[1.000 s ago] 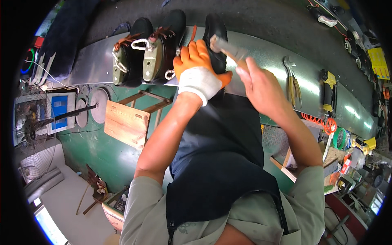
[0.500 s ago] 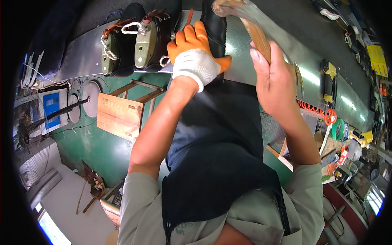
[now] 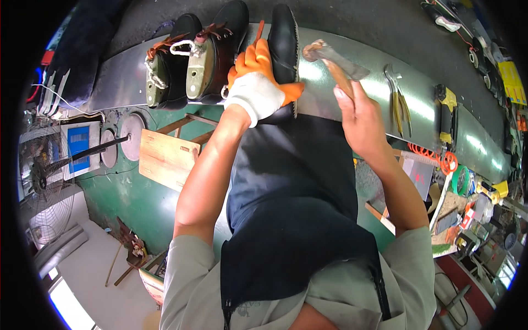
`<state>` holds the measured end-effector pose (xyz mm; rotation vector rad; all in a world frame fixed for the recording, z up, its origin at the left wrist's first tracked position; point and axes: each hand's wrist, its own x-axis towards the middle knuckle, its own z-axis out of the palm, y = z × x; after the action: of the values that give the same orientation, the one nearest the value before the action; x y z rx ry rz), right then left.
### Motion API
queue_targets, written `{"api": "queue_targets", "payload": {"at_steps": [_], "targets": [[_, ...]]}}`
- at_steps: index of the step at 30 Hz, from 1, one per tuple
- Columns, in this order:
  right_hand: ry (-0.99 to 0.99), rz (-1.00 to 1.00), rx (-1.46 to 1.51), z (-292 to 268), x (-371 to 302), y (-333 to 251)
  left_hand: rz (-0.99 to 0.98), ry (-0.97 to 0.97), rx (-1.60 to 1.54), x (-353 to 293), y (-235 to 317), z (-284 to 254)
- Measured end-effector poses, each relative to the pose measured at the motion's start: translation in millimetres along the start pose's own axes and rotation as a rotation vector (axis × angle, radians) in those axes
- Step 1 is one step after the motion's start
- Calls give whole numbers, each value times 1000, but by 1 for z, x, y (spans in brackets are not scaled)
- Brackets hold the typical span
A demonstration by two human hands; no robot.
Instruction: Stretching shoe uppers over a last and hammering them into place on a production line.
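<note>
A black shoe point(image 3: 285, 41) with a stitched edge lies on its side on the metal bench top, toe pointing away from me. My left hand point(image 3: 257, 82), in a white glove with an orange coating, is closed over it, the thumb across the shoe and the fingers on its left side. In my bare right hand point(image 3: 363, 118) is a hammer point(image 3: 338, 78), gripped by its wooden handle. The worn metal head hangs just right of the shoe, apart from it. Left of my gloved hand stand two dark lace-up shoes point(image 3: 234, 25) point(image 3: 184, 30) with green lasts and white cords in them.
Pliers point(image 3: 397, 102) and a yellow-black tool point(image 3: 445, 113) lie on the metal bench point(image 3: 324, 102) to the right. A red coiled hose point(image 3: 448, 163) hangs at its edge. Below left are a wooden stool point(image 3: 168, 159) and a fan point(image 3: 47, 187). Cluttered shelving fills the right side.
The hammer has come down and slightly nearer me, its head now lower beside the shoe. My left hand stays on the shoe. The view has shifted a little, showing more of the shoes' toes.
</note>
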<state>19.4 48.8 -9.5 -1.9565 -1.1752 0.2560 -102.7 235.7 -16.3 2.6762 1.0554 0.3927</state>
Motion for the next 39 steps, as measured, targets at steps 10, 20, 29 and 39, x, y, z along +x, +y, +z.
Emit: {"api": "queue_targets", "payload": {"at_steps": [10, 20, 29, 39], "targets": [[62, 73, 206, 22, -22, 11, -7, -158, -61, -3, 0, -12], [33, 447, 918, 54, 12, 24, -23, -234, -108, 15, 1, -19], [-100, 529, 955, 42, -2, 25, 17, -349, -124, 26, -7, -18], [-15, 291, -82, -16, -5, 60, -39, -379, 147, 28, 33, -41]]}}
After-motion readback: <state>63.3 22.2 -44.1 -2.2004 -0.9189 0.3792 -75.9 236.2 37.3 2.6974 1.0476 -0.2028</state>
